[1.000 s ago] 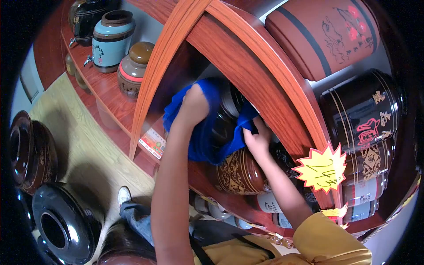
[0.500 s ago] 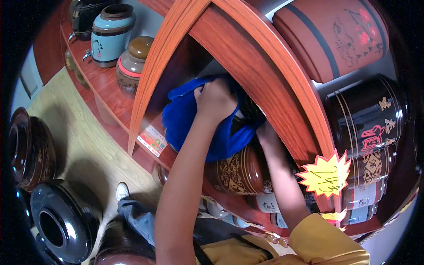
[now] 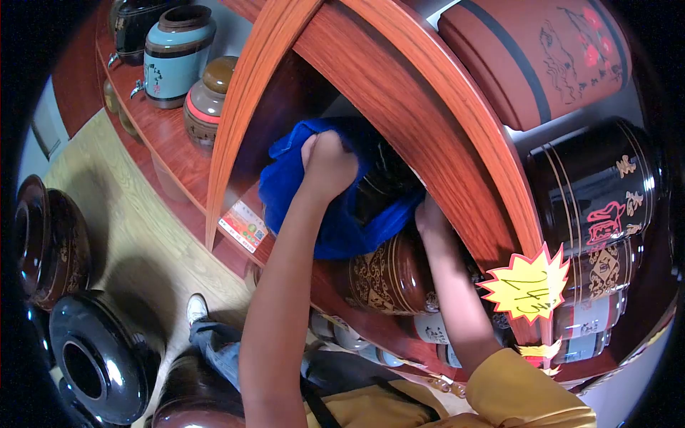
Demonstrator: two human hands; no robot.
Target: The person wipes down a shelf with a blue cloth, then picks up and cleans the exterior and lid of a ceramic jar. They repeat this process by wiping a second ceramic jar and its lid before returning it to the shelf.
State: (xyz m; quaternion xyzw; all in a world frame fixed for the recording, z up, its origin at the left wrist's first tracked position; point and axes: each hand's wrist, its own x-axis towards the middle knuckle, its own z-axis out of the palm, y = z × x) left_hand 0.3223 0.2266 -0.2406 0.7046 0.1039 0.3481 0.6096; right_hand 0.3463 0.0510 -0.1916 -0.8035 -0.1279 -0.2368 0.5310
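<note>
A blue cloth (image 3: 285, 189) is bunched over a dark glossy jar (image 3: 382, 175) inside the wooden shelf unit. My left hand (image 3: 332, 165) is closed on the cloth, its fingers curled into the fabric against the jar. My right hand (image 3: 428, 217) reaches in beside the shelf's curved upright, near the cloth's right edge. Its fingers are hidden, so their grip does not show. Below the cloth sits a brown jar (image 3: 392, 278) with gold patterns.
The curved wooden upright (image 3: 457, 128) rises close to my right arm, with a yellow price tag (image 3: 526, 285) on it. Large jars (image 3: 589, 185) stand to the right. A light-blue jar (image 3: 178, 60) is on the left shelf. Black jars (image 3: 100, 364) stand on the floor.
My left hand has shifted slightly left with the cloth, and more of the dark jar shows beside it. My right hand has stayed almost in place.
</note>
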